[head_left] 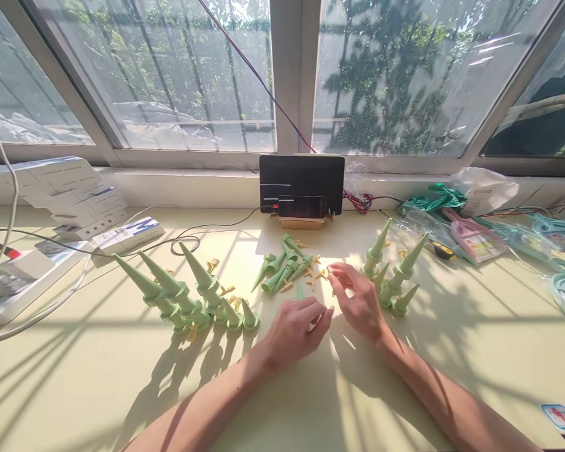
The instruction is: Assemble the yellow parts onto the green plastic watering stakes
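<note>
My left hand is curled above the tabletop, and a green plant watering spike pokes up from behind its knuckles; the rest of that spike is hidden. At the edge of a scatter of small yellow T-shaped valves, my right hand has its thumb and forefinger pinched around a yellow valve. Loose green spikes lie in a pile just beyond both hands. Assembled spikes with yellow valves stand point up in a left group and a right group.
A black tablet and a phone lean on a cardboard stand at the back. White boxes, a power strip and cables occupy the left. Plastic packets and a yellow-black tape measure lie at right.
</note>
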Demonstrator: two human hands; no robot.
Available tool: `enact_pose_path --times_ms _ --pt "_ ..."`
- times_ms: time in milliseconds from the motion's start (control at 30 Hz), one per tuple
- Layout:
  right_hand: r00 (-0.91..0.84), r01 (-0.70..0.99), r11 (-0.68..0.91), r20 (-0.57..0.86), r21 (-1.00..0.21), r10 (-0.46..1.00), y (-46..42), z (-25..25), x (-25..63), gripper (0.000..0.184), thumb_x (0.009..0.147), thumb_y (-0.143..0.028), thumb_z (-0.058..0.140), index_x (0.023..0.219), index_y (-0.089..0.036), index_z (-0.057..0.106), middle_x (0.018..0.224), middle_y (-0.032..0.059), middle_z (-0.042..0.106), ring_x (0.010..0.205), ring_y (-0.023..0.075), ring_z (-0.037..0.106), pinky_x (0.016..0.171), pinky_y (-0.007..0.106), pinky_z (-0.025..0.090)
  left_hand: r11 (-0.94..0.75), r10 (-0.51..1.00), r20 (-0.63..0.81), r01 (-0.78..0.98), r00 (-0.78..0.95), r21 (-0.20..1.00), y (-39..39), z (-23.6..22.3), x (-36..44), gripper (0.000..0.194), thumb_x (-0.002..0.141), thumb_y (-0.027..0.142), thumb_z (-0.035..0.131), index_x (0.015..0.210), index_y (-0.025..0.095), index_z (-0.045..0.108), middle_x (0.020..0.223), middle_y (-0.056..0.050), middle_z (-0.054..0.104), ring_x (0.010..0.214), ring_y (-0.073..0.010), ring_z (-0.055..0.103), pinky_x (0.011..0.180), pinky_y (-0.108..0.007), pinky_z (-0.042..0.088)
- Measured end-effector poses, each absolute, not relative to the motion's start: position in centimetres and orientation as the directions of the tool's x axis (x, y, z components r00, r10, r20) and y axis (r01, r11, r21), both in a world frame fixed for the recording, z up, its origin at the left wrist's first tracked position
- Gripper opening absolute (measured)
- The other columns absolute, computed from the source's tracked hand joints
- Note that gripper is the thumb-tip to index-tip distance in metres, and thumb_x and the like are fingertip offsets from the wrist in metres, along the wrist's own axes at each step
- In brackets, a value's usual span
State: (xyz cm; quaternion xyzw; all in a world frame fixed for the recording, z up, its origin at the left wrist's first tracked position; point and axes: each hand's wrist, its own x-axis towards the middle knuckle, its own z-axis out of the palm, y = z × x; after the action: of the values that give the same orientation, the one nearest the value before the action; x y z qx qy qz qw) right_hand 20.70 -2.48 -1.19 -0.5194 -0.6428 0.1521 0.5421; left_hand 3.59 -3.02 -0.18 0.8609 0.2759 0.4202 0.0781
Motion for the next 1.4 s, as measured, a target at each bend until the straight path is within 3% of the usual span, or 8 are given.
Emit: enact_pose_path --times_ms 133,300,500,800,1233,1400 --pt "0.091 0.455 0.419 0.509 -0.786 0.856 -2.6 -1.1 20.6 0.019 0.095 -0.034 0.056 0.106 -0.021 0.066 0.093 0.0057 0.071 0.069 0.0157 0.064 0.067 0.031 0.058 -0.77 0.611 0.73 0.444 0.307 0.458 -1.7 0.2 3.1 0.029 0.097 0.02 0.048 0.068 0.019 0.052 0.057 0.004 0.045 0.049 -0.0081 0.038 0.048 -0.023 0.031" --pt "-0.02 0.375 0.421 0.446 -0.826 0.895 -2.7 -1.0 20.6 0.018 0.095 -0.034 0.056 0.099 -0.02 0.068 0.093 0.0066 0.071 0.067 0.0156 0.063 0.058 0.029 0.057 -0.649 0.722 0.675 0.487 0.152 0.584 -1.0 0.4 3.0 0.012 0.096 0.024 0.053 0.086 0.02 0.058 0.063 0.004 0.053 0.049 -0.008 0.043 0.049 -0.021 0.038" --pt "-0.119 0.384 0.464 0.456 -0.798 0.882 -3.1 -0.7 20.8 0.016 0.094 -0.031 0.056 0.099 -0.024 0.069 0.095 0.0077 0.072 0.071 0.0187 0.066 0.063 0.034 0.059 -0.635 0.745 0.633 0.513 0.21 0.577 -0.9 0.4 3.0 0.013 0.096 0.026 0.053 0.086 0.02 0.057 0.068 0.003 0.055 0.051 -0.0084 0.044 0.051 -0.022 0.039" --pt "-0.142 0.434 0.464 0.45 -0.772 0.882 -3.1 -0.7 20.7 0.011 0.093 -0.031 0.058 0.097 -0.026 0.068 0.089 0.0051 0.071 0.06 0.0174 0.063 0.064 0.037 0.057 -0.641 0.758 0.589 0.485 0.28 0.595 -0.6 -0.1 2.8 0.019 0.099 0.024 0.048 0.083 0.02 0.058 0.075 0.0 0.056 0.058 -0.01 0.047 0.055 -0.023 0.038" --pt "-0.174 0.416 0.49 0.462 -0.766 0.87 -3.0 -0.7 20.8 0.014 0.093 -0.027 0.059 0.102 -0.024 0.068 0.087 0.0037 0.07 0.07 0.017 0.063 0.067 0.032 0.054 -0.66 0.749 0.576 0.454 0.329 0.599 -1.0 -0.1 2.8 0.021 0.098 0.025 0.051 0.081 0.018 0.061 0.073 0.001 0.053 0.06 -0.0093 0.044 0.056 -0.023 0.038" --pt "-0.17 0.43 0.491 0.466 -0.758 0.868 -2.9 -1.0 20.8 0.013 0.092 -0.025 0.059 0.101 -0.023 0.069 0.085 0.0032 0.069 0.066 0.0155 0.061 0.064 0.03 0.052 -0.682 0.73 0.585 0.426 0.354 0.594 -1.1 0.1 2.9 0.019 0.097 0.025 0.054 0.083 0.019 0.064 0.076 0.0 0.055 0.058 -0.0085 0.044 0.055 -0.022 0.038"
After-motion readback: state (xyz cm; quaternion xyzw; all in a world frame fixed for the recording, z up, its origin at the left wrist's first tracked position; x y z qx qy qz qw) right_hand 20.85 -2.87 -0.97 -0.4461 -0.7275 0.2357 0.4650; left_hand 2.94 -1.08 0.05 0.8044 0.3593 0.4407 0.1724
